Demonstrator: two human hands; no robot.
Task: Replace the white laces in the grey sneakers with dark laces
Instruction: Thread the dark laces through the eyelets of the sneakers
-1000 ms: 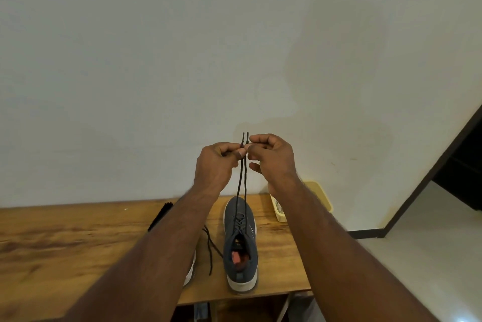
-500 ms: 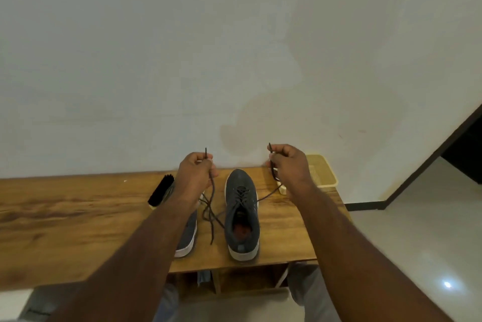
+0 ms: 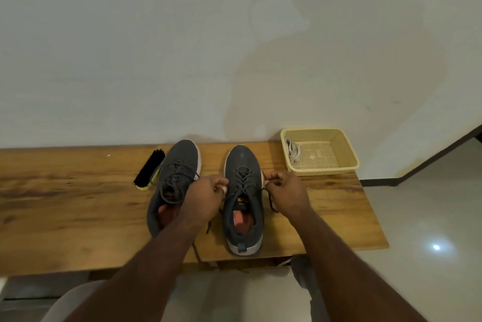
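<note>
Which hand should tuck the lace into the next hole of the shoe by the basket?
Probably the right hand: it pinches the dark lace end beside the right grey sneaker. The left hand holds the other end.

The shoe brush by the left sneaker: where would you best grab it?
Grip the shoe brush across its long sides, at mid-length, coming down from above. It lies flat on the table, its left side open; its right edge sits close against the left sneaker.
</note>
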